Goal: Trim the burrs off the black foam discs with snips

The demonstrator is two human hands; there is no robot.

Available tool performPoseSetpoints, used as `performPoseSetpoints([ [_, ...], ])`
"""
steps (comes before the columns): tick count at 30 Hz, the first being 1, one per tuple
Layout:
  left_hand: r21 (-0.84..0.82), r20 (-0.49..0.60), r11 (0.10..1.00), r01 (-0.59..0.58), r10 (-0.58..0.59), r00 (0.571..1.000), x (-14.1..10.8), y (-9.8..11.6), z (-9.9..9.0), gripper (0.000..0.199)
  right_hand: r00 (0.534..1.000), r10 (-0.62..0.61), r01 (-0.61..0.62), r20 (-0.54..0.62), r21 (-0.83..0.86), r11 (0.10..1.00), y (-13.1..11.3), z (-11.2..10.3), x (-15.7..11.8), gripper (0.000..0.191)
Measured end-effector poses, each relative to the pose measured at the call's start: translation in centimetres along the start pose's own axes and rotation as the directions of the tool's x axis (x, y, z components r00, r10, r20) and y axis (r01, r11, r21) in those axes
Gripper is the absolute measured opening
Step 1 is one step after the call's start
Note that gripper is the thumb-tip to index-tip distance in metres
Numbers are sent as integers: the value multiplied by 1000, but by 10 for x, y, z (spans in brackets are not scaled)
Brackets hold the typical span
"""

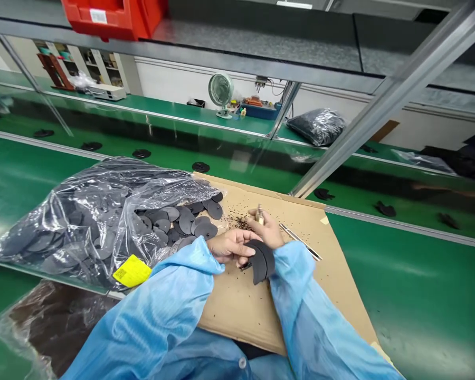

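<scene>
- Currently, the dark curved piece (264,262) is above the middle of the cardboard sheet (241,311), its left edge pinched by the fingers of the left hand (230,246).
- The right hand (269,231), also over the sheet and just beyond the piece, has its fingers wrapped around a small pale tool (260,215).
- The piece looks light, thin and fairly stiff, its matte face probably not slippery; the outer rim seems the best hold, gently, since its narrow band could bend.
- Tiny black bits (239,220) lie scattered on the sheet's far-left part; slim metal tweezers, apparently (301,241), on its right half.
- A clear plastic bag (170,190) of dark discs (206,228) lies across the sheet's left side.
</scene>
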State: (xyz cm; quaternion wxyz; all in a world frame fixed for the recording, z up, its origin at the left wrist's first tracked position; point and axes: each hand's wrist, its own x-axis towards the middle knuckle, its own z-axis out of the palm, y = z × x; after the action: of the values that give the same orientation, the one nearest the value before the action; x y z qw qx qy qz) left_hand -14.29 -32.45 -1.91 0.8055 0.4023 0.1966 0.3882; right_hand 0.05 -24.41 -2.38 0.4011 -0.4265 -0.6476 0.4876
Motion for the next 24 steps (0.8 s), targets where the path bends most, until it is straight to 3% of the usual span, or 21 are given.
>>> performPoseSetpoints([
  [2,-10,67,999,49,-48,997,-3,2,0,50,986,-112,140,124,-248,959,-8,17,16,27],
  [5,-31,112,996,85,-81,990,-5,3,-5,52,930,-234,355,284,-521,776,-17,44,40,30],
  [9,-49,136,996,75,-67,988,-4,1,-14,54,871,-202,476,448,-665,576,-17,69,61,30],
  [13,-79,109,995,55,-46,993,-1,0,-18,48,892,-176,437,417,-692,575,-10,72,65,21],
  [15,-97,83,994,43,-35,996,0,-1,-17,42,918,-189,388,350,-682,620,-7,64,63,22],
  [17,-112,44,994,13,-8,999,2,-1,-14,39,955,-203,294,218,-576,763,-7,52,59,21],
  [20,-142,-47,988,-67,61,997,4,-1,-10,36,989,-132,120,-61,-169,978,-10,27,47,28],
  [22,-184,-147,972,-144,117,982,5,0,-8,36,983,-26,46,-184,106,993,-13,9,35,39],
  [24,-230,-284,941,-247,178,942,7,0,-9,37,971,80,-5,-224,318,948,-13,-7,20,45],
])
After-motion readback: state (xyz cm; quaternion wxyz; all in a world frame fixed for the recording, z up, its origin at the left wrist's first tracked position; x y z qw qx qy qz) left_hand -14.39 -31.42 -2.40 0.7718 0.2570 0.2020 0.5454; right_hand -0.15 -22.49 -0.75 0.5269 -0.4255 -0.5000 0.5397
